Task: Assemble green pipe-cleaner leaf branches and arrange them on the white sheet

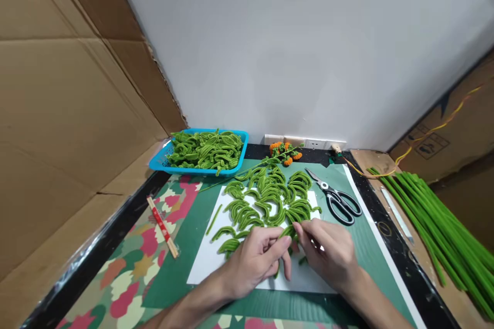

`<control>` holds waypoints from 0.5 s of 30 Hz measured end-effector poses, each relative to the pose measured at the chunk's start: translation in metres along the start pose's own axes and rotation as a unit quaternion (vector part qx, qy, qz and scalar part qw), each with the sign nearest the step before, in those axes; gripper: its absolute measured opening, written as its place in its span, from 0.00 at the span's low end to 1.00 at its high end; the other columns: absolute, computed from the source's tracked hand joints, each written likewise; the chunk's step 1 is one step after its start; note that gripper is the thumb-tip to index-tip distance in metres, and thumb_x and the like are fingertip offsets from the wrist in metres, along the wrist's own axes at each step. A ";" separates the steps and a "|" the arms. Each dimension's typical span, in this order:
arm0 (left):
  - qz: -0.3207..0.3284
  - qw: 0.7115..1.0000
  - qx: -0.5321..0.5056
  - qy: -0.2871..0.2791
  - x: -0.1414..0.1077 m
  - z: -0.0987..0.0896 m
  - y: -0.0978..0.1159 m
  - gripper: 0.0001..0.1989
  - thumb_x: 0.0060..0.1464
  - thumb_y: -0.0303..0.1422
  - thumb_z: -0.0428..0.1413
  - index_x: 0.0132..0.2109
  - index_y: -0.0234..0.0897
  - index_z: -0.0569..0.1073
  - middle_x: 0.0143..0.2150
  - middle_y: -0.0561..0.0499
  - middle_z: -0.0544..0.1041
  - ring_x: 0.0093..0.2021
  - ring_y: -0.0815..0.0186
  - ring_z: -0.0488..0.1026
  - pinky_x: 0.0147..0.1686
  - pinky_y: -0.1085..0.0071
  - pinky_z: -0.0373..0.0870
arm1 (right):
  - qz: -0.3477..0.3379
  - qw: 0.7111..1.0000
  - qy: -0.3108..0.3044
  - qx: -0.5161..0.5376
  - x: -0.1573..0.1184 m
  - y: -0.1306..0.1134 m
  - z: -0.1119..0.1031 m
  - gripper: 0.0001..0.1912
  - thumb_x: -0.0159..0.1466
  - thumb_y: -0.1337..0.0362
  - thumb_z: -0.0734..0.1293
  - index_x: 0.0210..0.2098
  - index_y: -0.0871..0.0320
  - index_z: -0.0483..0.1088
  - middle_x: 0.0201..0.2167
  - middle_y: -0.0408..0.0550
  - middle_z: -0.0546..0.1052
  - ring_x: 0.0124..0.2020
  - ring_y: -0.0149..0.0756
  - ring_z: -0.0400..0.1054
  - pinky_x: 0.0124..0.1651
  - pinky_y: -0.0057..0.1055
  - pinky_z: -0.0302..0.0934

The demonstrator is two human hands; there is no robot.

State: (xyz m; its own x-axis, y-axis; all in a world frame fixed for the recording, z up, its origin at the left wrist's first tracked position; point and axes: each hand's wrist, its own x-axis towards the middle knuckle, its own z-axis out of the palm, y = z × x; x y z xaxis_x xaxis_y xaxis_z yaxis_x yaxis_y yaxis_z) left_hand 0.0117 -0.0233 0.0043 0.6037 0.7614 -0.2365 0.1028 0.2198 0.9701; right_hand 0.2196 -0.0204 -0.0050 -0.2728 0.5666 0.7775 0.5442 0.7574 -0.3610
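My left hand [259, 257] and my right hand [328, 248] are close together over the near part of a white sheet [210, 252]. Between the left thumb and fingers is a green pipe-cleaner leaf [286, 231], partly covered by the hand. The right thumb and fingertips pinch at the same leaf's far end. Just beyond my hands, many curved green pipe-cleaner leaves [247, 214] are spread over the sheet. One straight green piece [213, 219] lies at the sheet's left side.
A blue basket [154, 163] heaped with green leaves stands at the back left. Orange pipe-cleaner flowers [286, 151] lie at the back. Black-handled scissors [339, 200] rest right of the leaves. Chopsticks [164, 229] are left; a white cutter [397, 214] and long green stems [443, 231] are right.
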 end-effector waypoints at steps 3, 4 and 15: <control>-0.006 1.000 0.022 -0.003 -0.004 0.002 0.004 0.26 0.73 0.54 0.52 0.38 0.34 0.71 0.35 0.44 0.85 0.20 0.76 0.58 0.20 0.75 0.49 | 0.058 0.998 0.008 0.022 0.001 0.002 -0.004 0.08 0.73 0.74 0.69 0.36 0.58 0.72 0.22 0.39 0.70 0.20 0.28 0.62 0.25 0.28 0.56; -0.013 1.000 0.024 -0.005 -0.006 0.002 0.005 0.27 0.73 0.55 0.52 0.39 0.33 0.73 0.34 0.44 0.85 0.21 0.75 0.58 0.21 0.75 0.51 | 0.095 0.994 0.010 0.049 0.001 0.001 -0.004 0.08 0.73 0.72 0.69 0.37 0.58 0.72 0.23 0.40 0.71 0.20 0.28 0.63 0.26 0.28 0.58; -0.058 0.991 0.109 0.046 -0.008 0.000 0.007 0.25 0.70 0.51 0.56 0.35 0.34 0.79 0.22 0.49 0.80 0.19 0.70 0.64 0.24 0.73 0.58 | 0.181 0.975 -0.015 0.129 -0.004 -0.007 0.009 0.13 0.74 0.68 0.68 0.32 0.58 0.78 0.22 0.45 0.78 0.21 0.30 0.69 0.27 0.27 0.61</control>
State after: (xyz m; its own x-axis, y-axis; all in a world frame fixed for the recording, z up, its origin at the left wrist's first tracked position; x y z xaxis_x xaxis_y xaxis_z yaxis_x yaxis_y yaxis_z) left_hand 0.0080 -0.0279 0.0130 0.5039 0.7935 -0.3413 0.3425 0.1792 0.9223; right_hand 0.2092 -0.0251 -0.0098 -0.1256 0.8178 0.5617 0.3922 0.5609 -0.7290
